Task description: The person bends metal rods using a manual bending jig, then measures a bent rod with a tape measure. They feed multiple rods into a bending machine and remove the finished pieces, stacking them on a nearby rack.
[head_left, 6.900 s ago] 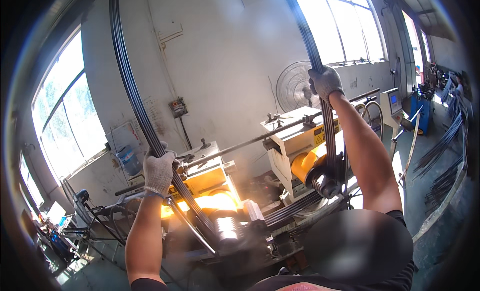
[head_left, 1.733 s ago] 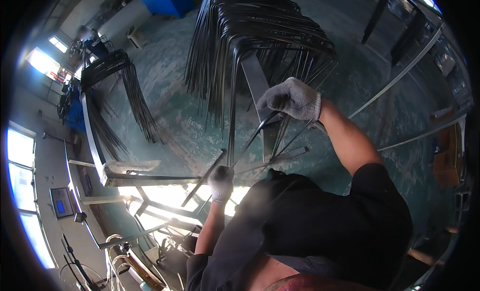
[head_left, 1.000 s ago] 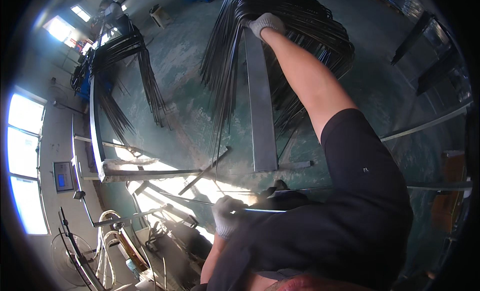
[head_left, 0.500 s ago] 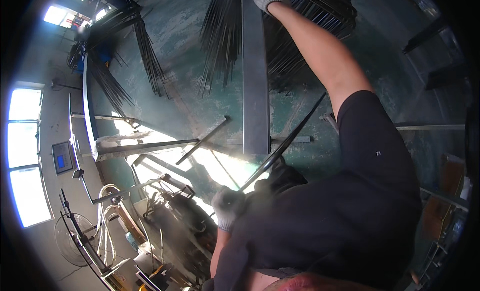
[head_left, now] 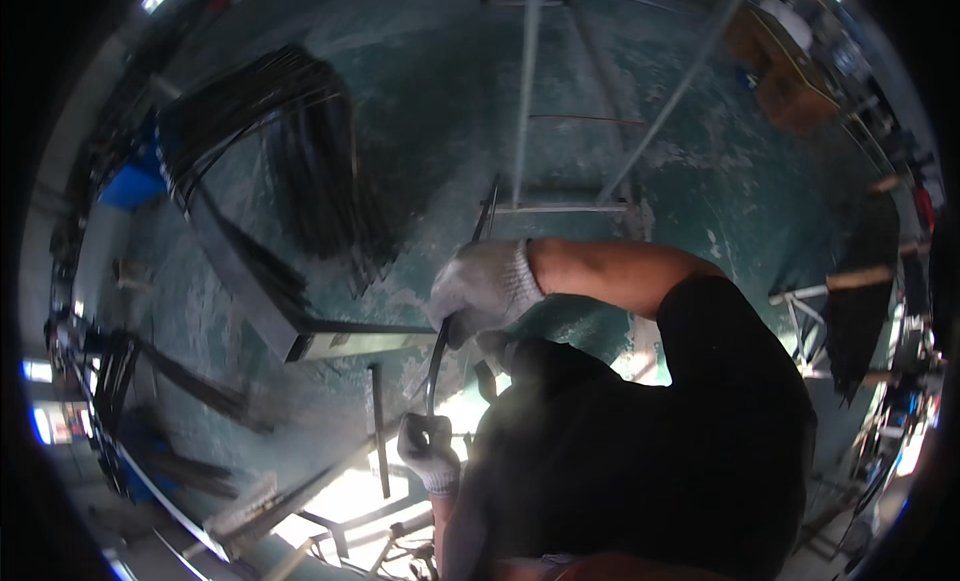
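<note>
Both my hands wear pale grey knitted gloves. My left hand [head_left: 428, 451] is closed near my body at the lower middle, around the near end of a thin dark metal rod [head_left: 436, 373]. Farther up, my right hand [head_left: 482, 289] wraps its fingers round the same rod, its arm bent across in front of me. Past the right glove the rod's far part shows at a slant. The gloves hide the gripped stretches, and my dark shirt fills the lower right.
A bundle of long dark rods [head_left: 320, 171] hangs over a steel beam [head_left: 240, 271] on the left, with a blue object [head_left: 132, 185] beside it. Ahead stands a metal frame [head_left: 560, 207]. A brown box [head_left: 792, 93] sits far right, and a short bar [head_left: 378, 431] lies near my left hand.
My right hand has come back from the far bundle and beam and now grips the rod. My left hand keeps hold of it. The view has swung right, with some blur.
</note>
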`<state>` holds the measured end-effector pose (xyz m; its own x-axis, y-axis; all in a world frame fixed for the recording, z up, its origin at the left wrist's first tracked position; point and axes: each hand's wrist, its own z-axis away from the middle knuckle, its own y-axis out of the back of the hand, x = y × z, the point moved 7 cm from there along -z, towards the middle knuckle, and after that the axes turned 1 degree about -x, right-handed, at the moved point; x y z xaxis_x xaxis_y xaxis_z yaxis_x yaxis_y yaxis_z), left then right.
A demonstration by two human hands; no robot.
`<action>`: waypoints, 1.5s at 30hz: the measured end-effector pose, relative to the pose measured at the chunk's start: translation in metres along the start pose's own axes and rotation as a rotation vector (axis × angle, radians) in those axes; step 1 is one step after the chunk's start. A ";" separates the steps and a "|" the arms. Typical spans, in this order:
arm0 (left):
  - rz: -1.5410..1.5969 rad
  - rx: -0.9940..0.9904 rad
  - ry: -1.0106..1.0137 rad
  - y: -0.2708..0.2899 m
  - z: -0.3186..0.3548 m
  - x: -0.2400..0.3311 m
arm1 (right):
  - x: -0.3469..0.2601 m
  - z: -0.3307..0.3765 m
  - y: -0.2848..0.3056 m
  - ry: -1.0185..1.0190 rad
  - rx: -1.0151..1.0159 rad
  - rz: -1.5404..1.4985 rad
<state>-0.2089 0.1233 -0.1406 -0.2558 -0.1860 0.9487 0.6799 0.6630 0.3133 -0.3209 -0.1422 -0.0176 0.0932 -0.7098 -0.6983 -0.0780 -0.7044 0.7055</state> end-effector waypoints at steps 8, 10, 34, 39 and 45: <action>0.121 -0.492 -0.213 -0.128 0.055 0.051 | -0.141 0.252 -0.025 -0.379 0.225 0.142; 0.124 -0.618 -0.298 -0.174 0.068 0.089 | -0.168 0.316 -0.010 -0.481 0.447 0.167; 0.604 -1.782 0.985 -0.783 0.338 0.359 | -0.264 0.901 0.155 -1.134 1.596 0.606; 0.722 -1.913 1.062 -0.902 0.345 0.462 | -0.166 0.940 0.173 -1.134 1.332 0.689; 0.525 -1.745 1.001 -1.072 0.308 0.474 | -0.049 1.011 0.200 -1.066 1.337 0.208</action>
<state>-1.2704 -0.4525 -0.0395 0.1038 -0.8899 0.4442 0.4933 -0.3417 -0.7999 -1.3447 -0.2594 0.0352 -0.6298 -0.0874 -0.7718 -0.7615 0.2657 0.5913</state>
